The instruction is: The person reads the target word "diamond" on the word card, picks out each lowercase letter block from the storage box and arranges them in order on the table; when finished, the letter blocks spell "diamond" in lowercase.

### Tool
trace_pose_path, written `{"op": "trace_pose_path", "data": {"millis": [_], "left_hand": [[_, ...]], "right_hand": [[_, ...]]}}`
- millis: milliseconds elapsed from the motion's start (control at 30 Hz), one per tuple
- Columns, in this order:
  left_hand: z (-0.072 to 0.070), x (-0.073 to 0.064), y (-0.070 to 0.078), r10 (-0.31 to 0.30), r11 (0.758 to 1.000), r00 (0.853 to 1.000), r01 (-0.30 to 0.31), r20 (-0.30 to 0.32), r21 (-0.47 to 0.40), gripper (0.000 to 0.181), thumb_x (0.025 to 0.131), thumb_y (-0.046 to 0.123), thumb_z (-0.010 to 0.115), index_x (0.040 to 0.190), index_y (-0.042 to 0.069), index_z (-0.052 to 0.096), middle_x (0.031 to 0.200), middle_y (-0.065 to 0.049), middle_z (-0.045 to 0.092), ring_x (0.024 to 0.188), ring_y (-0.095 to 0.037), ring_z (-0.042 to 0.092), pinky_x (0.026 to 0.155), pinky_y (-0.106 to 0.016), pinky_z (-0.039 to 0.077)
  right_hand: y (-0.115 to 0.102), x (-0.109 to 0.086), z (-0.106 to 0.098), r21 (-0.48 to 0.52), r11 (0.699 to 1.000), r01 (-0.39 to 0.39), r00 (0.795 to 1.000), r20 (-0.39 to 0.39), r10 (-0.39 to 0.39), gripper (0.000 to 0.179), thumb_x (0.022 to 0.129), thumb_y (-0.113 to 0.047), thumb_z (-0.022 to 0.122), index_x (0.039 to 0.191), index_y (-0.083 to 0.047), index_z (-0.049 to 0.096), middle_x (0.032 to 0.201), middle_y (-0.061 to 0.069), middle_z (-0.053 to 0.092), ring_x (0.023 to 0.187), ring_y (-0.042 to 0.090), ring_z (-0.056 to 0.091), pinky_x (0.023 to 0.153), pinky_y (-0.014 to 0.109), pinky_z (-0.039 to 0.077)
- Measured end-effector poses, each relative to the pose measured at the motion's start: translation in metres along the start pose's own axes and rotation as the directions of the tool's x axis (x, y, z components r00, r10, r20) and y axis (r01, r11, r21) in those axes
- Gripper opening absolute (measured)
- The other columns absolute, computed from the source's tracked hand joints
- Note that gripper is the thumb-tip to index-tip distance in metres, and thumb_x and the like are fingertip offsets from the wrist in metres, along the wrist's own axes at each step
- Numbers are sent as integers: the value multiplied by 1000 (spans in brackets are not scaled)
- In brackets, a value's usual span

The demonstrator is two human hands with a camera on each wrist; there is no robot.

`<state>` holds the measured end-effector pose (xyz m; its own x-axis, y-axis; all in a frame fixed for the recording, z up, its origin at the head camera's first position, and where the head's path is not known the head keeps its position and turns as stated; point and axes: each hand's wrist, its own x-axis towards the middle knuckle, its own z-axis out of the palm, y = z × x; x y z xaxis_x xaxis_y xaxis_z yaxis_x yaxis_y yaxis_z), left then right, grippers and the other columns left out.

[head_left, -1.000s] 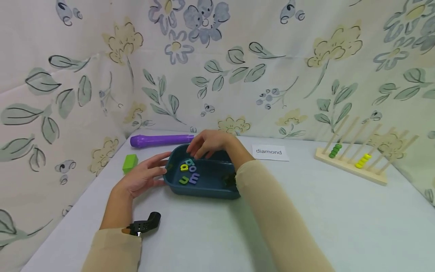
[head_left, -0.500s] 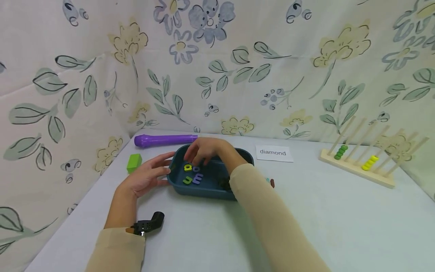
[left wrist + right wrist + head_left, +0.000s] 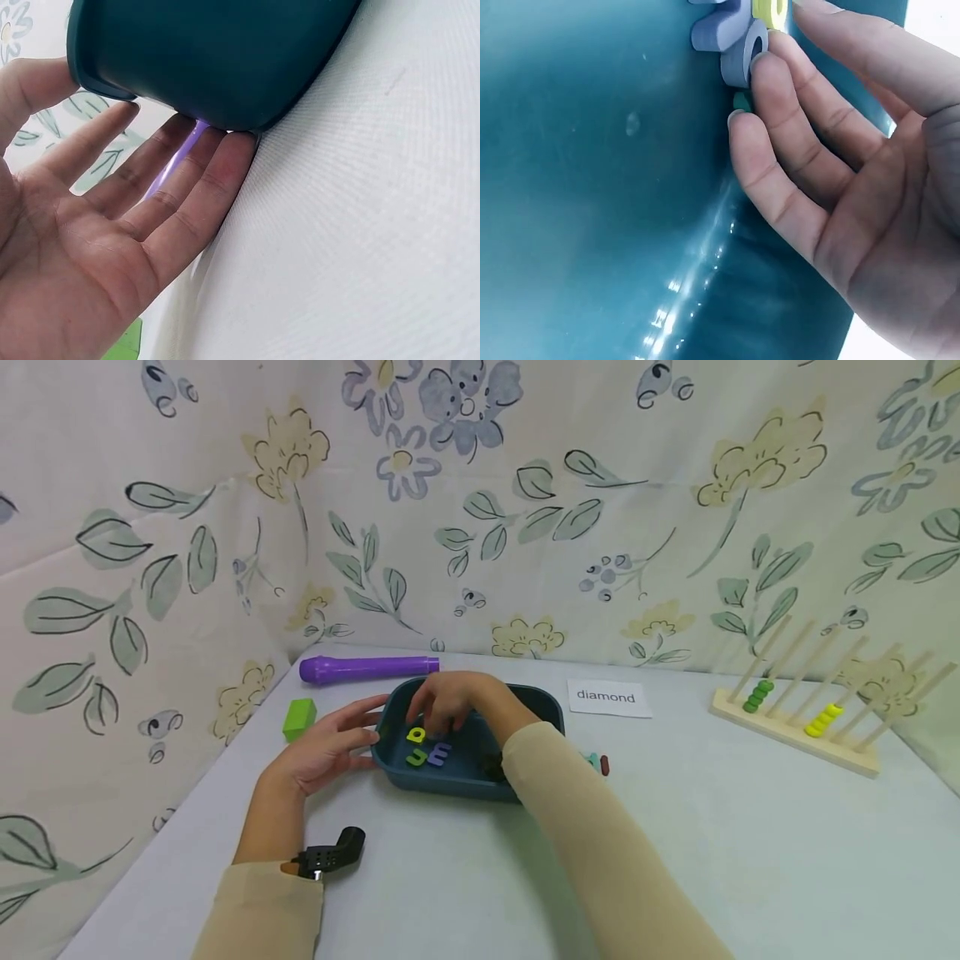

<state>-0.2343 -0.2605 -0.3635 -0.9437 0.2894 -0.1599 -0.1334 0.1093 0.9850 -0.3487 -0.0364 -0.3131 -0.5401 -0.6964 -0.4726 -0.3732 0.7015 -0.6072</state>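
A dark teal tray (image 3: 457, 787) stands on the table with foam-like letters inside. My left hand (image 3: 326, 747) rests at its left end, fingers extended against the outer wall (image 3: 210, 60). My right hand (image 3: 450, 702) reaches into the tray, fingers bent down among the letters. In the right wrist view its fingertips touch a grey-blue letter o (image 3: 742, 56), with a bit of green letter (image 3: 741, 101) beneath them; the thumb lies apart, near a yellow letter (image 3: 771, 11). A green letter (image 3: 416, 757) and a purple m (image 3: 438, 754) lie nearer the tray's front.
Behind the tray lies a purple toy microphone (image 3: 367, 668); a green block (image 3: 299, 720) sits left. A card reading "diamond" (image 3: 609, 698) and a wooden peg abacus (image 3: 795, 731) are to the right. Small teal and brown pieces (image 3: 604, 765) show beside my right sleeve.
My right hand has lowered from the tray's back edge onto the letters, covering the grey-blue o and the teal letter in the head view. The left hand keeps its place on the tray.
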Motion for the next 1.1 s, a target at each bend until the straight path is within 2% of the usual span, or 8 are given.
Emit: {"op": "trace_pose_path", "data": {"millis": [233, 400, 567, 833, 1100], "left_hand": [[0, 0, -1, 1, 1000, 1000, -1, 5, -20, 68, 101, 10, 57, 163, 18, 32, 167, -18, 28, 146, -45, 41, 106, -53, 53], [0, 1, -1, -1, 1000, 1000, 1, -5, -14, 68, 101, 12, 58, 163, 18, 32, 167, -18, 29, 145, -42, 43, 106, -52, 54], [0, 1, -1, -4, 1000, 1000, 4, -11, -11, 69, 101, 12, 59, 163, 18, 32, 167, -18, 30, 142, -39, 46, 105, -52, 54], [0, 1, -2, -2, 1000, 1000, 2, -4, -15, 68, 101, 13, 59, 163, 18, 32, 167, -18, 29, 146, -44, 41, 107, -52, 53], [0, 0, -1, -1, 1000, 1000, 1, -2, -15, 68, 101, 13, 59, 163, 18, 32, 167, -18, 29, 146, -42, 42, 106, -52, 53]], "right_hand": [[-5, 7, 3, -86, 996, -7, 1000, 23, 9, 36, 93, -3, 71, 124, -21, 74, 104, 4, 73, 91, 22, 68, 82, 36, 61], [-7, 10, 6, -151, 988, -22, 1000, 14, 24, 27, 92, -4, 74, 114, -20, 74, 102, 4, 71, 89, 21, 67, 80, 35, 60], [-10, 11, 9, -173, 984, -50, 999, 5, 51, 20, 90, -7, 78, 105, -20, 73, 103, 5, 68, 89, 21, 66, 79, 34, 59], [-14, 9, 10, -199, 976, -91, 996, -3, 92, 16, 91, -12, 78, 103, -19, 70, 105, 4, 66, 92, 21, 64, 79, 31, 59], [-18, 7, 13, -236, 968, -85, 996, -19, 82, 13, 91, -15, 78, 101, -17, 69, 99, 3, 67, 86, 19, 62, 79, 32, 58]]}}
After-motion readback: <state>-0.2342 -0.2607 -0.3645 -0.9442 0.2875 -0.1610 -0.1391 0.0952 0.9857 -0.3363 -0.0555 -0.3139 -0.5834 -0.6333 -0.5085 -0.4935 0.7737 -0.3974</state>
